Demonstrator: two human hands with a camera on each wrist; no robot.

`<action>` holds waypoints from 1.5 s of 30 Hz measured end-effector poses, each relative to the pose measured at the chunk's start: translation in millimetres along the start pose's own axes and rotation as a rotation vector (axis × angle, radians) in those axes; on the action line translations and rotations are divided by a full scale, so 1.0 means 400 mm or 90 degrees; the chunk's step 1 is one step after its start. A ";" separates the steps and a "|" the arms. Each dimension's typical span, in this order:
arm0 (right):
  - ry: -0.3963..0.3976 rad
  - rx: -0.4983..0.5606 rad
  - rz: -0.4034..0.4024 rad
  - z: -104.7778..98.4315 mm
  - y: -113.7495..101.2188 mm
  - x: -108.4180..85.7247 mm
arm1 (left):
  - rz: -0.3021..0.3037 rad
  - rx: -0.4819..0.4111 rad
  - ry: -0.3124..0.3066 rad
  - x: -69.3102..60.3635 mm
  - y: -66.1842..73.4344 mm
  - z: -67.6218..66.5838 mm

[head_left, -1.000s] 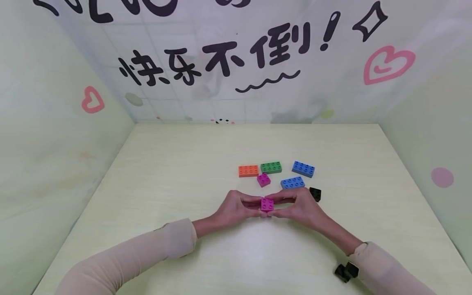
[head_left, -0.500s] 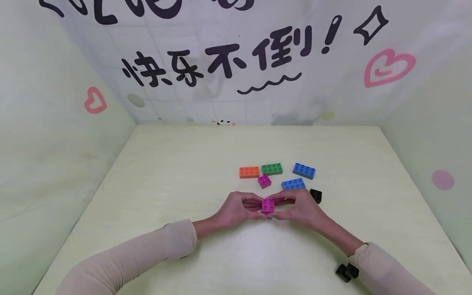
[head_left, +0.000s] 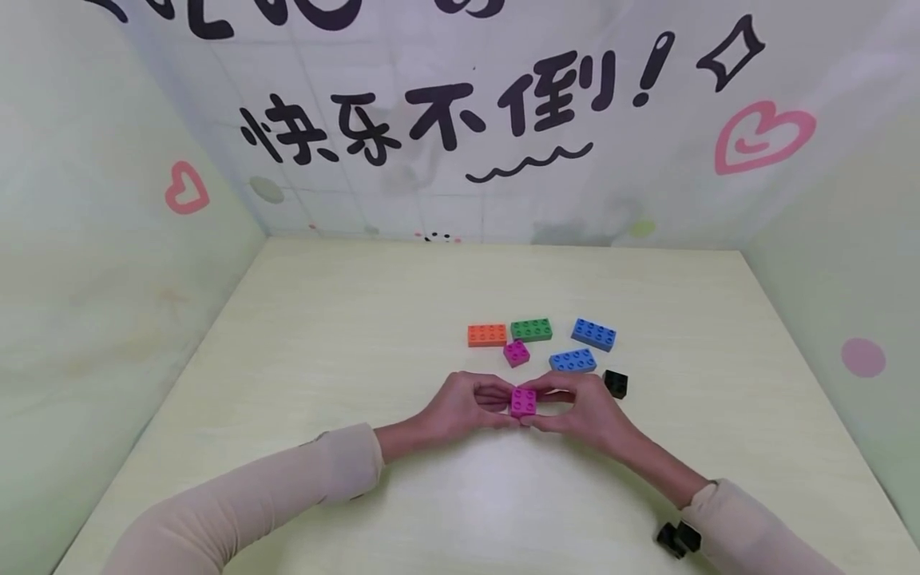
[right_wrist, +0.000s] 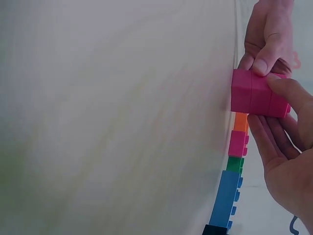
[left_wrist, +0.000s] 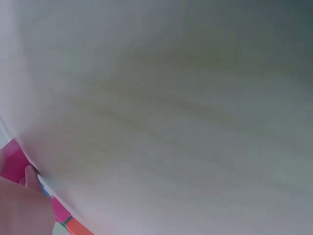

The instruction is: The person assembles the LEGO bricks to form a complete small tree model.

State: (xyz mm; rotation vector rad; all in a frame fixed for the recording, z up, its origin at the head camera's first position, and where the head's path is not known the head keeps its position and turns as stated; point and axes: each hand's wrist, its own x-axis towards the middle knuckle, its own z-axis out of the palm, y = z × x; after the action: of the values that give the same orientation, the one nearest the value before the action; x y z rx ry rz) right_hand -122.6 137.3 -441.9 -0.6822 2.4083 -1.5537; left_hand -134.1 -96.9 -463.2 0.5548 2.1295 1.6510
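A stack of square pink toy building bricks stands on the table between both hands, and seams between the bricks show in the right wrist view. My left hand pinches it from the left with thumb and fingers. From the right, my right hand grips the same stack, thumb on the near side and fingers on the far side. The right wrist view has both thumbs on the pink stack. Only a corner of the stack and part of the left hand appear in the left wrist view.
Behind the hands lie an orange brick, a green brick, a loose pink brick and two blue bricks. A black brick sits beside the right hand. More black pieces lie by the right sleeve.
The head view has shifted slightly. Both hands keep their hold on the pink stack, with hardly any movement, and the loose bricks stay where they were.
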 end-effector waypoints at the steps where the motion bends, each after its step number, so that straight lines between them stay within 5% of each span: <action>1: 0.001 -0.004 -0.001 0.000 0.000 0.000 | -0.002 0.008 -0.006 0.001 0.002 -0.005; 8: 0.005 -0.018 0.012 -0.002 0.002 -0.001 | -0.005 -0.009 -0.011 0.024 0.016 -0.081; 13: 0.010 -0.028 0.020 -0.005 0.005 0.001 | 0.041 -0.053 0.060 0.070 0.033 -0.158; 19: 0.008 -0.023 0.032 -0.005 0.003 0.003 | 0.077 0.035 0.125 0.124 0.020 -0.213; 33: 0.006 -0.033 0.028 -0.003 0.002 0.004 | 0.001 0.126 0.126 0.155 -0.035 -0.210; 45: 0.007 -0.032 0.036 0.000 0.006 0.003 | 0.009 0.165 0.132 0.161 -0.038 -0.202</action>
State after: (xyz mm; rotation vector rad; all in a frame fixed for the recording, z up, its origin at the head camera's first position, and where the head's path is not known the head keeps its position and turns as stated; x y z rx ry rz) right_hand -124.6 137.7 -444.0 -0.6101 2.4600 -1.4831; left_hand -232.2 -132.4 -463.1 0.4927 2.5179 1.5047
